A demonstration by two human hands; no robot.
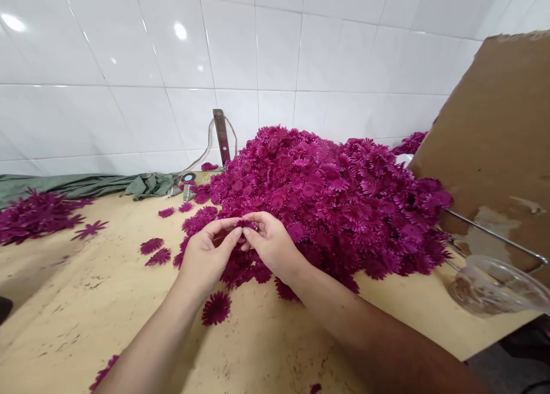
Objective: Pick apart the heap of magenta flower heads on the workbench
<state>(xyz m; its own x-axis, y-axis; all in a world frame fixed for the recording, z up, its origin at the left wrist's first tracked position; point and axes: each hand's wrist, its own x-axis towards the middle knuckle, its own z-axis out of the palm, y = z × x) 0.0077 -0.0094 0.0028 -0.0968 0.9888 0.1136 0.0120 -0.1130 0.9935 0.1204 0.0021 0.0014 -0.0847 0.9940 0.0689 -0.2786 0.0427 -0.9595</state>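
Observation:
Both hands meet in front of a large heap of magenta artificial flower heads [309, 182]. My left hand [207, 251] pinches one side of a small magenta flower piece [246, 225] between thumb and fingers. On its other side my right hand [272, 242] grips the same piece, the two thumbs nearly touching. Most of the held piece is hidden behind the fingers. A single round flower head [216, 308] lies on the table just below my left wrist. Two more loose flower heads [158, 256] rest left of my left hand.
On the left lies a smaller pile of flat magenta petal pieces [36, 216], beside a green cloth [86, 186] along the wall. A cardboard sheet [498, 153] leans at the right, behind a clear plastic bowl [494, 288]. A dark metal bracket [222, 135] stands against the tiles.

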